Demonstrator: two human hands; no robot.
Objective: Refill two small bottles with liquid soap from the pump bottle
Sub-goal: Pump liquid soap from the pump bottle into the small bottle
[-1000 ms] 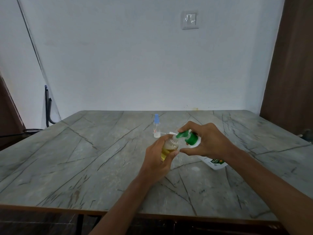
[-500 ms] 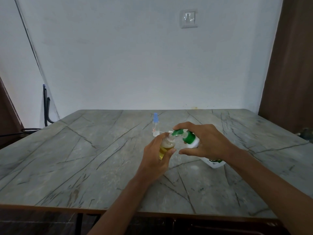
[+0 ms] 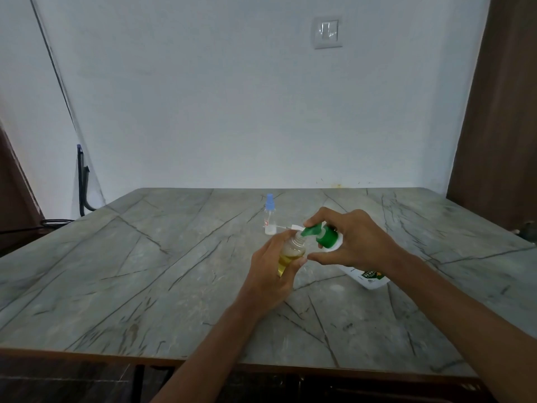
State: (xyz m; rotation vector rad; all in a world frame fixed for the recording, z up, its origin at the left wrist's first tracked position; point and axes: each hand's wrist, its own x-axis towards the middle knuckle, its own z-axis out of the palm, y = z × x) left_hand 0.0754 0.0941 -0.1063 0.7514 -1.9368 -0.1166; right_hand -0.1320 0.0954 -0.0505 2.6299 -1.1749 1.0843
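Observation:
My left hand (image 3: 270, 274) grips a small clear bottle (image 3: 290, 253) that holds yellow liquid, its open neck tilted up to the right. My right hand (image 3: 357, 242) is wrapped round the tilted white pump bottle (image 3: 367, 277), with a finger on top of its green pump head (image 3: 321, 234). The green spout sits right at the small bottle's mouth. A second small clear bottle (image 3: 269, 215) with a blue spray cap stands upright on the table behind my hands.
The grey marble-patterned table (image 3: 145, 271) reaches to a white wall. Next to the blue-capped bottle lies a small white part (image 3: 290, 227). A dark wooden panel (image 3: 499, 112) rises at the right, a dark chair frame (image 3: 82, 181) at the left.
Both hands with the bottles have shifted slightly up and to the left in view. The spout stays at the small bottle's mouth.

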